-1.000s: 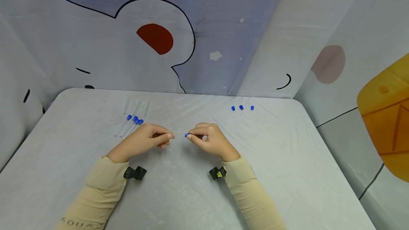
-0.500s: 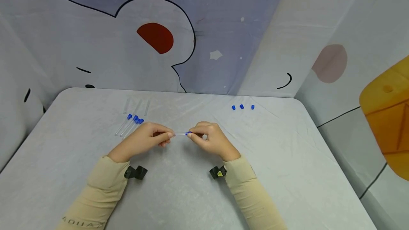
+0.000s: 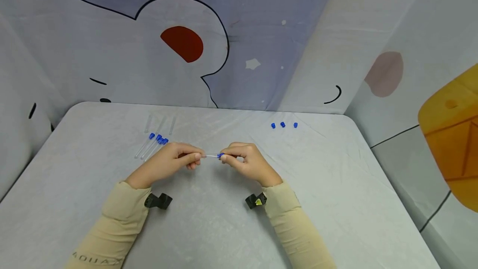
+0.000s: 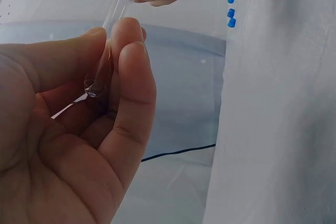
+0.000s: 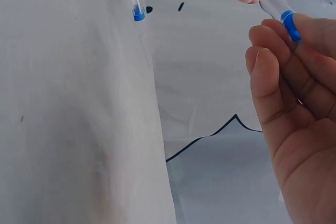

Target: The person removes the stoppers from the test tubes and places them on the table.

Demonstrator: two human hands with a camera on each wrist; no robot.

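The fingers (image 4: 137,72) of the left hand (image 3: 169,162) were closed in a pinch, with the thumb opposed, on the clear test tube (image 3: 211,156) near its rounded bottom, while the right hand (image 3: 248,163) gripped the blue cap (image 5: 290,26) at the other end between thumb and fingertips. The tube lay roughly level between the two hands, held above the table (image 3: 209,227) and well in from its far edge. Over the past second the hands had barely shifted, but the blue had come to show more plainly at the tube's end, and both wrist views had the cap's narrower part inside the mouth. That suggested the capping of this tube was well along, though whether the cap was fully seated could not be told. Beyond the left hand, toward the table's far left corner, capped tubes (image 3: 150,148) lay side by side, partly hidden by that hand; just past them, closer to the far edge, were three uncapped tubes (image 3: 161,125). Three loose caps (image 3: 282,124) sat near the far edge, right of its middle, so some capping seemed to remain.
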